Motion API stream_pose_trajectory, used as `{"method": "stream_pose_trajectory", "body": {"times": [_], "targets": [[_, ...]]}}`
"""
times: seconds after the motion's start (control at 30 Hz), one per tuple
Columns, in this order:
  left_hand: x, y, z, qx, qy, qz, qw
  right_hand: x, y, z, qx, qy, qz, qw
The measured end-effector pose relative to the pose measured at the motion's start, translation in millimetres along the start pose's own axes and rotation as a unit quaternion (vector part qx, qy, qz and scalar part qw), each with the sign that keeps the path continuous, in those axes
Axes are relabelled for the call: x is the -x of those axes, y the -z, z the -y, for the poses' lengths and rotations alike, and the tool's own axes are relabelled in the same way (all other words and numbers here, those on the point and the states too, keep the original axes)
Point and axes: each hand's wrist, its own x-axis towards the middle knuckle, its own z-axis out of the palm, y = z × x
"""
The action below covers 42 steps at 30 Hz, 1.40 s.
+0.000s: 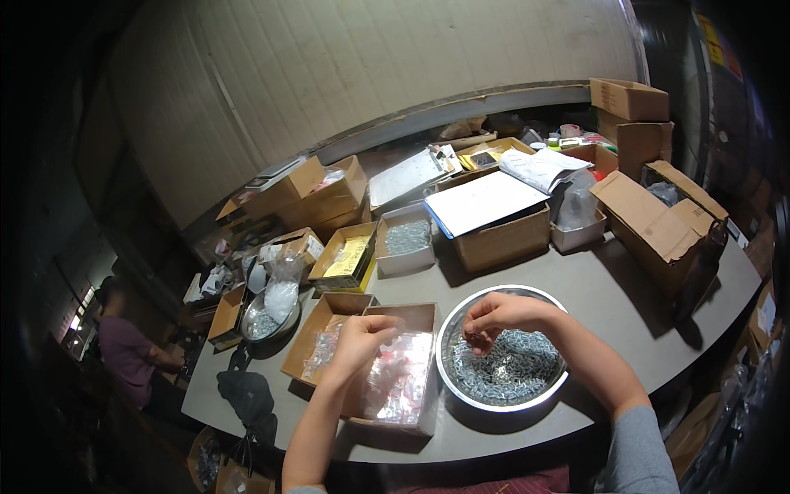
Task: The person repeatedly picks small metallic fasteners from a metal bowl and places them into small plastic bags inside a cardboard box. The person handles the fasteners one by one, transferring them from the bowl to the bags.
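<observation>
- Watching the right hand (498,317), I see its thumb and fingers drawn together over the screws (506,379); I cannot tell whether any are pinched there. Small and tangled as they look, extra ones could cling and drop on the way out.
- The left hand (360,344) hovers over the bags (399,383) with thumb and fingertips meeting; whether a bag's edge sits between them, I cannot make out. Thin plastic could slip, or bring a second bag along.
- Below the right hand, the screws lie heaped in the bowl (450,339). Its open rim worries me: a wrist knocking it could shift the bowl and spill some.
- Just beside it stands the box (426,321), glossy bags inside. Screws dropped between the two could land among the bags, and the glare would make them hard for me to spot.
- Farther out, a white board (485,206) juts past the carton (506,240) under it; a stray bump could tip it onto the table (625,329).
</observation>
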Motion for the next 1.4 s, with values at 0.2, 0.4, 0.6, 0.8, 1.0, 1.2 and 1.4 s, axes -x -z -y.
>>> {"method": "stream_pose_trajectory", "body": {"times": [0.2,0.4,0.6,0.8,1.0,1.2,1.4], "targets": [[-4.8,-22.7,-11.0,-0.004,-0.067,-0.029,0.997,-0.8,-2.5,-0.6,0.002,0.007,0.018,1.0],[18.5,-58.7,-64.4,-0.102,-0.149,-0.153,0.972,-4.7,5.4,-12.8,-0.004,0.022,0.025,0.999],[-6.8,-50.0,-49.7,-0.04,-0.135,-0.163,0.977,-9.1,13.5,-16.0,0.013,0.03,-0.013,0.999],[-21.1,-54.8,-44.7,0.018,-0.084,-0.059,0.995,-3.7,11.9,-3.3,-0.019,0.063,-0.058,0.996],[-27.9,-61.9,-42.3,0.081,-0.103,0.002,0.991,-3.9,15.7,-0.9,-0.026,0.063,-0.083,0.994],[-22.4,-56.8,-51.9,-0.05,-0.148,0.007,0.988,-2.8,19.7,-1.3,-0.013,0.066,-0.074,0.995],[-14.6,-63.3,-47.4,-0.1,-0.184,-0.073,0.975,-2.5,23.0,-4.0,-0.024,0.067,-0.079,0.994]]}}
